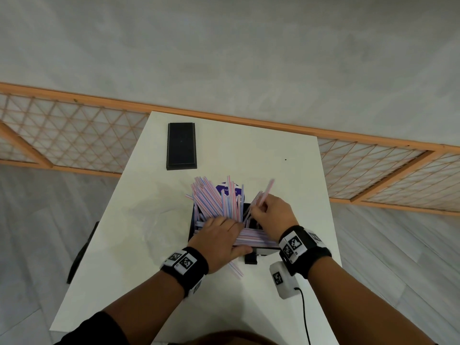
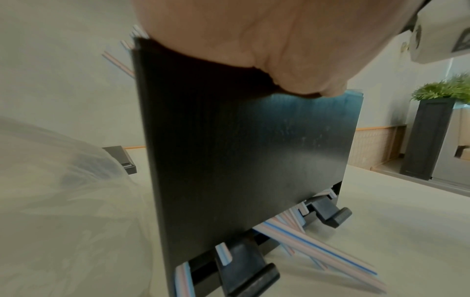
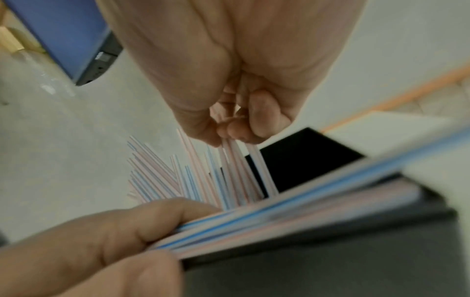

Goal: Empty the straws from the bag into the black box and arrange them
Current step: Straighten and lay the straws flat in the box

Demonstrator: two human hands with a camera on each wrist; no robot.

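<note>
The black box (image 1: pixel 193 220) (image 2: pixel 241 160) (image 3: pixel 330 251) stands mid-table, crammed with pink-and-blue striped straws (image 1: pixel 216 200) (image 3: pixel 152 176). Many fan upright out of its far side; a bundle lies flat along its near wall. My left hand (image 1: pixel 224 235) (image 2: pixel 254 40) (image 3: pixel 89 241) lies over that near wall and pinches the flat bundle between fingers and thumb. My right hand (image 1: pixel 263 210) (image 3: pixel 236 130) pinches several straws that slant up over the box's right part. A few straws (image 1: pixel 235 268) (image 2: pixel 305 239) poke out under the box onto the table. The clear bag (image 1: pixel 149 212) (image 2: pixel 50 180) lies crumpled left of the box.
The black lid (image 1: pixel 181 145) (image 2: pixel 122 158) lies flat at the far left of the white table (image 1: pixel 286 170). A purple card (image 1: pixel 230 189) shows behind the straws. A white device with a cable (image 1: pixel 281 280) hangs at my right wrist. A dark chair (image 1: pixel 82 250) stands by the table's left edge.
</note>
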